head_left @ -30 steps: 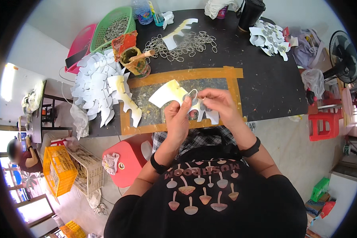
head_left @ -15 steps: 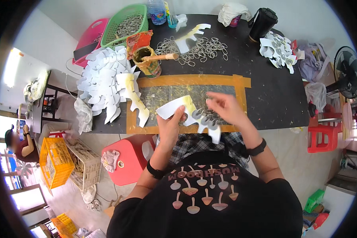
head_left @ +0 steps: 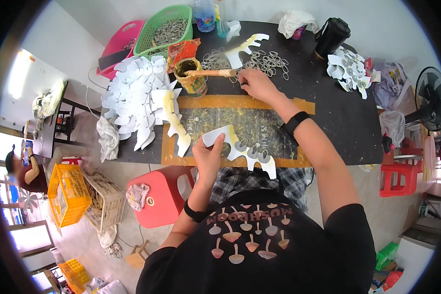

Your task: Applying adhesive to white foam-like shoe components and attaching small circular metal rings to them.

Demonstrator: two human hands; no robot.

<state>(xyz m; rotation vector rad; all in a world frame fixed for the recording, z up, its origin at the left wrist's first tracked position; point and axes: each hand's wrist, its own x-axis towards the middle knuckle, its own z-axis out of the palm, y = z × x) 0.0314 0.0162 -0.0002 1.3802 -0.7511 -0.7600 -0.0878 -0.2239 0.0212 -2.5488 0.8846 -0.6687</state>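
My left hand (head_left: 208, 156) pinches the plain end of a white scalloped cutout (head_left: 252, 156) over the table's front edge. Yellowish glue marks its upper edge, and several oval metal rings sit along its tabs. Farther off, my right hand (head_left: 257, 84) reaches to the front of a spread of loose metal rings (head_left: 269, 62), close to the end of a wooden brush handle (head_left: 215, 73). Its fingers are bent together; what lies between them is hidden. The brush rests across a glue-crusted can (head_left: 197, 88). Another glued cutout (head_left: 237, 53) lies on the rings.
Left of the taped work mat (head_left: 215, 120) are a heap of white cutouts (head_left: 132, 93) and one glued cutout (head_left: 171, 117). Behind stand a green basket (head_left: 141, 41) of rings and bottles. Ringed cutouts (head_left: 345, 68), a black flask (head_left: 332, 36) and a fan (head_left: 431, 93) are at right.
My right hand has moved away from the cutout, forward to the loose rings. My left hand still holds the cutout, which now sits slightly lower in view.
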